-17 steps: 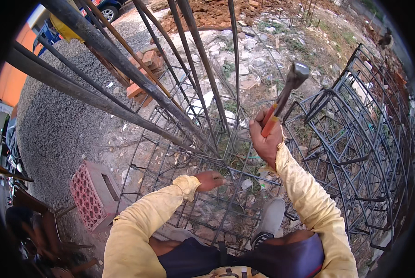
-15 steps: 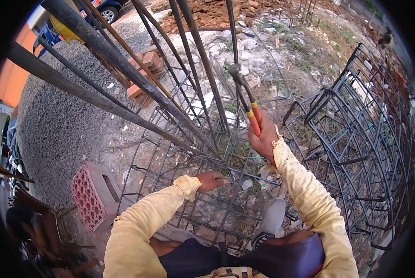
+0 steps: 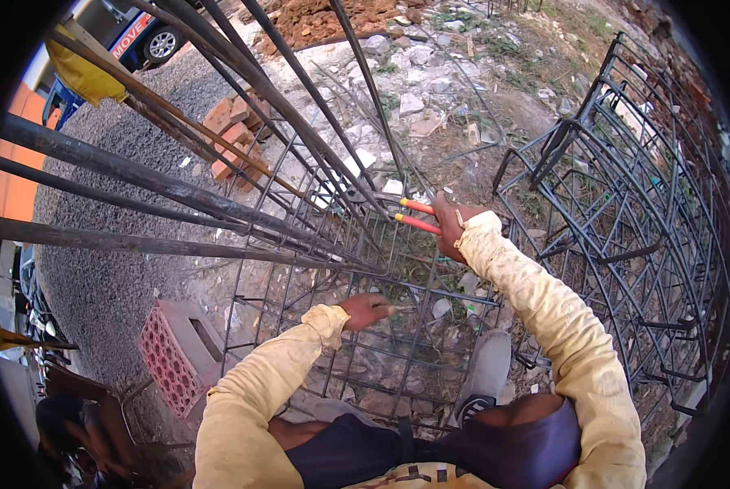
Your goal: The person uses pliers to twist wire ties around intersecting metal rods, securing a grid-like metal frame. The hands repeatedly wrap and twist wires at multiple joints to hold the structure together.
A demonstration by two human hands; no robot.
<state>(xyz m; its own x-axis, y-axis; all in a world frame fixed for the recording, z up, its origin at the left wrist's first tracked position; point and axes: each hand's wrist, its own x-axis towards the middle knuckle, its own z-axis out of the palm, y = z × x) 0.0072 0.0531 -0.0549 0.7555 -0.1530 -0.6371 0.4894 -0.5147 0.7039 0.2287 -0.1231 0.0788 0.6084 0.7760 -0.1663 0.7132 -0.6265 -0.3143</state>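
Observation:
My right hand (image 3: 449,226) grips a pair of pincers with red and yellow handles (image 3: 418,222). Their dark head points left, among the lower parts of several long steel bars (image 3: 137,167) that lean up to the far left. Low over a grid of thinner tied bars (image 3: 463,297) hovers my left hand (image 3: 366,311), nearer to me. Its fingers are pressed together and point right; what they pinch, if anything, is too small to make out.
A pink crate (image 3: 182,359) stands at left beside grey gravel (image 3: 104,318). Bricks (image 3: 239,138) are piled behind the bars. Bent rebar cages (image 3: 556,151) fill the right side. Near the grid is my shoe (image 3: 487,367). A person (image 3: 92,432) is at lower left, and a vehicle (image 3: 163,43) stands far back.
The pincers have swung from pointing up and away to pointing left, their head now in among the bars. My right hand has shifted slightly left. The view has turned a little; my left hand stays low.

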